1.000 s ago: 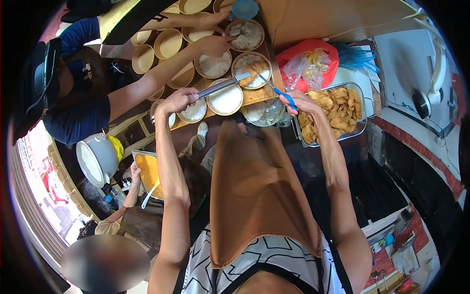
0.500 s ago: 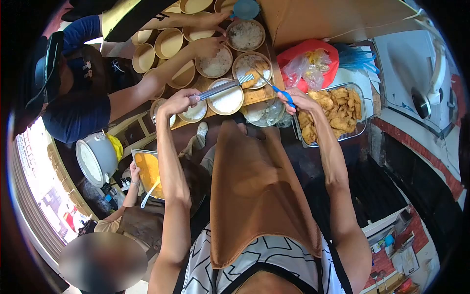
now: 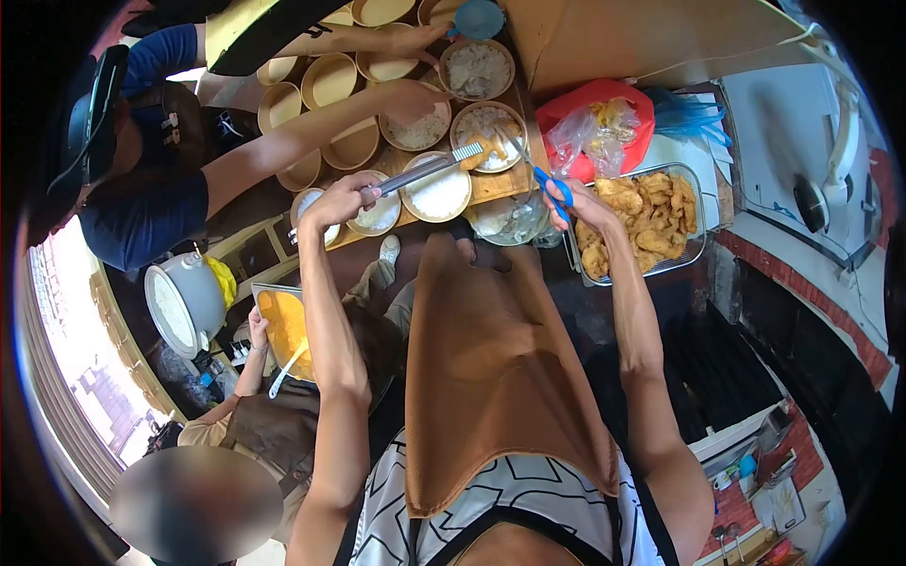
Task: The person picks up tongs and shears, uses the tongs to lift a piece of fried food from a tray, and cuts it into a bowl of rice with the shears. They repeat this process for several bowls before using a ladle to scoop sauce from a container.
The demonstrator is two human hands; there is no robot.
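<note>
My left hand (image 3: 342, 200) is wrapped around metal tongs (image 3: 415, 176). Their toothed tips pinch a piece of fried chicken (image 3: 471, 162) over a paper bowl of rice (image 3: 494, 162). In my right hand (image 3: 587, 209) are blue-handled scissors (image 3: 555, 188), their blades pointing at the chicken above the same bowl. Cut golden pieces lie on the rice there. Just below the tongs stands another bowl of white rice (image 3: 440, 196). A wire-rimmed tray of fried chicken (image 3: 700, 247) sits beside my right wrist.
A co-worker's hand (image 3: 411, 99) reaches over a rice bowl, their other hand (image 3: 420, 40) near a blue cup (image 3: 478, 19). Several bowls (image 3: 280, 107) fill the wooden table. Another person holds a tray of yellow sauce (image 3: 286, 325) at left. A red bag (image 3: 604, 127) lies behind the chicken tray.
My right hand has shifted slightly and the scissor handles have turned a little. The tongs stay nearly still. The co-worker's nearer hand has moved slightly over the rice bowl.
</note>
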